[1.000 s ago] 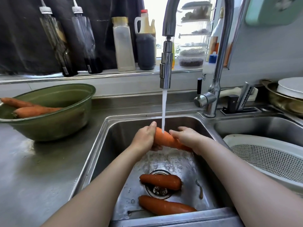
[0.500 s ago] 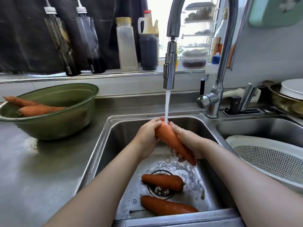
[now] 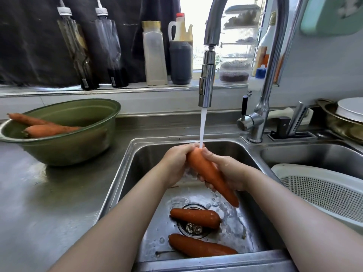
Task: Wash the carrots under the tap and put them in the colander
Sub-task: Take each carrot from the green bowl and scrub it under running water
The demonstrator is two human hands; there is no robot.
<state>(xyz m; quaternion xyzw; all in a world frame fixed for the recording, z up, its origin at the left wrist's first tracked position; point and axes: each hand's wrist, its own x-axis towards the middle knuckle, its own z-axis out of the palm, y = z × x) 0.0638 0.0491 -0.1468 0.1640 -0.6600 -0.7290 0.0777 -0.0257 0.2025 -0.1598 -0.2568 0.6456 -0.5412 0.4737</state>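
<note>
I hold one carrot point(image 3: 208, 173) with both hands. My left hand point(image 3: 176, 161) wraps its fat top end and my right hand point(image 3: 227, 171) wraps its middle. The pointy end tilts down to my right. Water point(image 3: 202, 126) from the one tap point(image 3: 206, 83) hits the top end. Two more carrots point(image 3: 200, 247) lie low in the sink point(image 3: 137, 163), one across the drain point(image 3: 193, 228). Two others point(image 3: 47, 129) sit in one green bowl point(image 3: 68, 148) on my left. One white colander point(image 3: 324, 193) sits on my right.
</note>
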